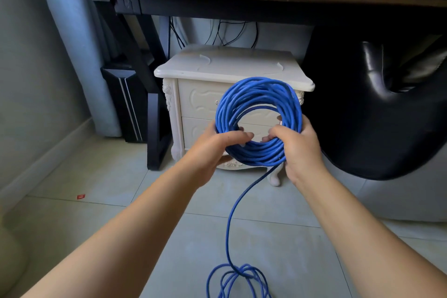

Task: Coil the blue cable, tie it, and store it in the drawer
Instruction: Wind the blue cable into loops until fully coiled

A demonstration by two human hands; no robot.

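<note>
My left hand (215, 145) and right hand (298, 145) each grip the blue cable (258, 104) coil's near edge, fingers curled round it.

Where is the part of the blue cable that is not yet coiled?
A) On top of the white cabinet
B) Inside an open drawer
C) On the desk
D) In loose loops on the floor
D: from the coil, gripped by the left hand and the right hand, one strand runs down to loose loops lying on the tiled floor.
</note>
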